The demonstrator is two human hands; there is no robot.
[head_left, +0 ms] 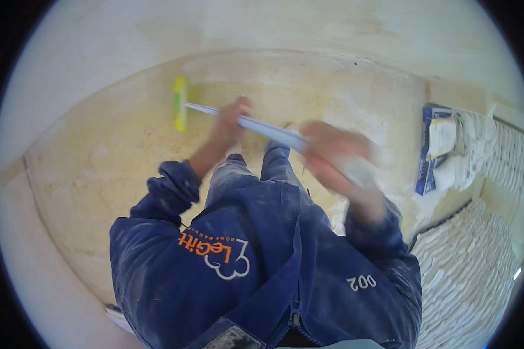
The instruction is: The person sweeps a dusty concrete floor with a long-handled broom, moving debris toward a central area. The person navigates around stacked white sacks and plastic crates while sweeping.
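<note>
A long pale blue-white broom handle (271,131) slants across in front of me, its narrow yellow and green broom head (181,104) out at the far left, over the floor. My left hand (229,123) is closed round the handle nearer the head. Higher up the handle, my right hand (339,152) wraps it close to its top end; motion blurs these fingers. Whether the head touches the floor I cannot tell, and its underside is hidden.
The yellowish floor (116,151) is stained and dusty, bounded by pale walls (262,29). Right of me, white pieces (445,136) lie by a blue box-like thing (427,174). Rows of white ridged pieces (471,273) stand at the near right.
</note>
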